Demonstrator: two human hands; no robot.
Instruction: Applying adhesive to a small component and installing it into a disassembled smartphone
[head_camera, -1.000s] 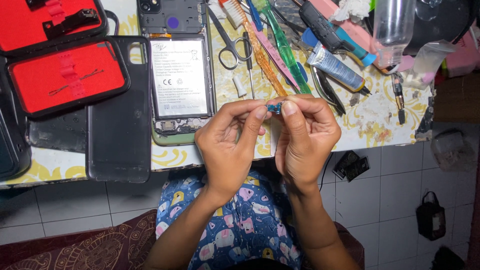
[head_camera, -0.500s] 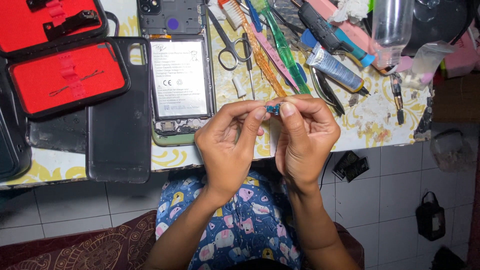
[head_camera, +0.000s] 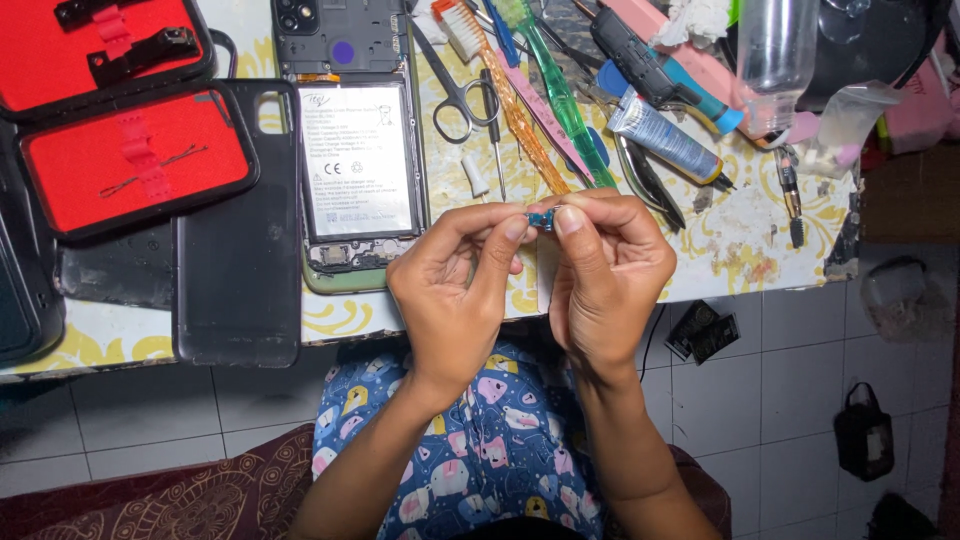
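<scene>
Nothing's really moved since a second ago: your left hand and right hand both still pinch that tiny blue part between fingertips, just past the table edge. Loosen either pinch and it drops onto your lap.

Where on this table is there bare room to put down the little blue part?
Bare tabletop lies right of the right hand, below the glue tube. A smaller patch sits below the scissors, beside the opened phone. The top edge is crowded with tools; the left holds the black back cover and red-lined case.
</scene>
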